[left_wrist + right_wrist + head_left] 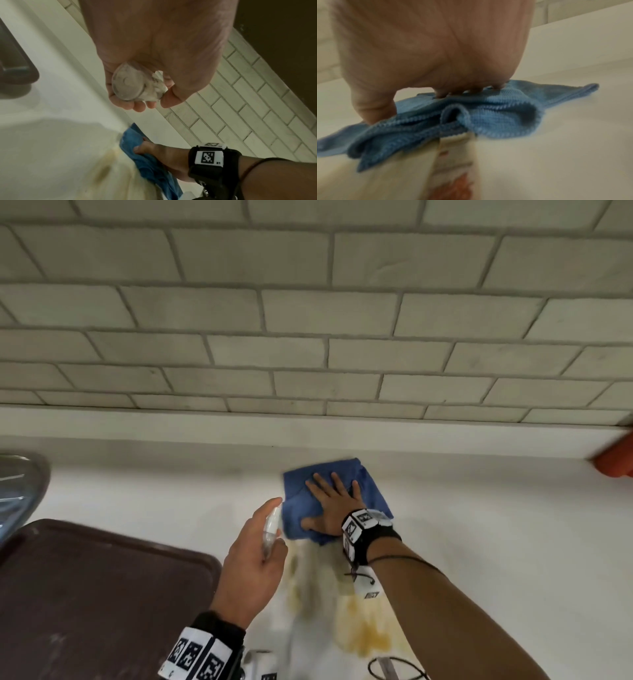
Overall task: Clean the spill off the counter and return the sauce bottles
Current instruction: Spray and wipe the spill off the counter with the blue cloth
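Note:
My right hand (330,501) lies flat with spread fingers on a crumpled blue cloth (298,501) (496,115) (145,162), pressing it onto the white counter (154,494) near the back ledge. A smeared yellow-brown spill (359,635) (104,170) (453,162) streaks the counter just in front of the cloth, under my right forearm. My left hand (255,556) (137,97) hovers left of the cloth and grips a small clear spray bottle (272,525) (130,85), nozzle toward the cloth. No sauce bottles show.
A dark brown tray (96,594) fills the near left of the counter. A metal sink rim (20,484) sits at the far left. An orange-red object (615,460) pokes in at the right edge. Grey tiled wall (308,320) rises behind the ledge.

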Motion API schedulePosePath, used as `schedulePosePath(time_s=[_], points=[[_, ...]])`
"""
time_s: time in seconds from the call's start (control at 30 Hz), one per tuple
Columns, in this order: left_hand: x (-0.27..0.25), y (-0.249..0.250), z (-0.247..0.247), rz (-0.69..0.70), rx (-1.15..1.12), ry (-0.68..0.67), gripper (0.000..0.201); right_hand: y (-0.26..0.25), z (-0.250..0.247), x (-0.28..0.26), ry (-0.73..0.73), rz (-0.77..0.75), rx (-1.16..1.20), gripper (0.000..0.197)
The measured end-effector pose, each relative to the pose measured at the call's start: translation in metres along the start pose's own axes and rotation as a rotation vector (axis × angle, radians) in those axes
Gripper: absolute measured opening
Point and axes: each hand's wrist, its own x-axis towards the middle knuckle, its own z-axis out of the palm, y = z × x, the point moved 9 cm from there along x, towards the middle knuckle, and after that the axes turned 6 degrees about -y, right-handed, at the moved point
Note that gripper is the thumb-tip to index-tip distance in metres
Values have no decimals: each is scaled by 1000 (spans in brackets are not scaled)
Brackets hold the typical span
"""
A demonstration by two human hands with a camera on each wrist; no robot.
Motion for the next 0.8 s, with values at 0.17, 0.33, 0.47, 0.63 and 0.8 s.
schedulePosePath(time_s=[0.17, 0.33, 0.47, 0.63, 0.8], points=[[-3, 0, -9, -14, 21, 16, 60, 54, -15, -4, 14, 128, 76, 93], [-2, -3, -8, -28, 25, 14, 57, 110, -3, -51, 65, 228, 118, 89], [-3, -1, 1, -34, 1, -7, 56, 115, 16, -74, 76, 258, 93, 89], [-2, 3, 1, -27, -31, -13, 57, 95, -9, -36, 6, 259, 114, 88], [-4, -4, -19, -18, -50, 40, 60, 26, -14, 5, -21, 128, 51, 85]])
